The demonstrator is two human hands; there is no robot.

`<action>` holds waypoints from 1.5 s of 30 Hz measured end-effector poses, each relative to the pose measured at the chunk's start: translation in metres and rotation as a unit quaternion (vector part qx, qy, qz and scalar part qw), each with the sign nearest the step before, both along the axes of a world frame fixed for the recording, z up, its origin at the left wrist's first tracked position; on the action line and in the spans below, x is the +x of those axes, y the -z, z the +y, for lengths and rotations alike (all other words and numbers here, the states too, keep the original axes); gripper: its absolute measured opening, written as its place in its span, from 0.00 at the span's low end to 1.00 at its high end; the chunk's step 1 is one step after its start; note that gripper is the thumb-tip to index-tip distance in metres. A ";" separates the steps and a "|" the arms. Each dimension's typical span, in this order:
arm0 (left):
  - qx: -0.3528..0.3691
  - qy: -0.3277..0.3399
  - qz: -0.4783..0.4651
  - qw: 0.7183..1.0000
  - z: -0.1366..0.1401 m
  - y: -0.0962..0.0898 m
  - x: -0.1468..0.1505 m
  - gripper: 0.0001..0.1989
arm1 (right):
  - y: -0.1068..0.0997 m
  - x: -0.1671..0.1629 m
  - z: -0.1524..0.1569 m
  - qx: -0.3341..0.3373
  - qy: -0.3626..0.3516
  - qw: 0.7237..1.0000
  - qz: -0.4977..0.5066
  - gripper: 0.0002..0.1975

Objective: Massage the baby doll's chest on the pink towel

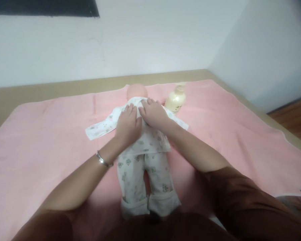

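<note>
A baby doll (137, 91) lies in the middle of a pink blanket, its bald head pointing away from me. It wears a white printed top (142, 145) with the sleeves spread to both sides, and matching trousers (132, 180) with turned-up cuffs. My left hand (128, 123) rests on the left of the doll's upper body, its fingers stretched out over the cloth. On the right side of the chest and shoulder lies my right hand (153, 112), palm down with fingers extended. Both palms are hidden, and the doll's face does not show.
A cream-coloured pump bottle (176, 99) stands on the pink blanket (52, 140), just beyond the doll's right-side sleeve. The blanket covers a tan surface (110, 81) that meets a white wall at the back. Wooden flooring (293, 117) shows at the far right.
</note>
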State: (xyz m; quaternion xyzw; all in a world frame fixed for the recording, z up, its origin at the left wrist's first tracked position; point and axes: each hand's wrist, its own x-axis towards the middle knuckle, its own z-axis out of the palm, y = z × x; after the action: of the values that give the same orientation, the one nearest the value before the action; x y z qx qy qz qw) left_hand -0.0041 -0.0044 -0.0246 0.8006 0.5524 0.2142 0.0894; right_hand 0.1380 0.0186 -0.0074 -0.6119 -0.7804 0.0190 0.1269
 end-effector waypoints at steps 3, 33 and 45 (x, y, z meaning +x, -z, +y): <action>-0.038 -0.029 -0.047 0.998 0.021 0.002 -0.011 0.30 | -0.002 -0.009 -0.016 0.028 -0.035 0.998 -0.040 0.25; 0.053 -0.042 -0.028 0.997 -0.002 0.009 0.002 0.27 | -0.002 0.004 0.005 -0.027 -0.029 0.997 0.070 0.25; -0.021 -0.023 -0.146 0.989 0.029 0.022 -0.018 0.28 | -0.003 -0.001 0.003 -0.029 0.001 0.998 0.054 0.26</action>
State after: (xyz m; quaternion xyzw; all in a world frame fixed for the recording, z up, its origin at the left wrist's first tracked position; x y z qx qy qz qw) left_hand -0.0217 0.0244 -0.0464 0.7458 0.5557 0.3194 0.1812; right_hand 0.1372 0.0218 -0.0043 -0.6139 -0.7711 0.0751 0.1510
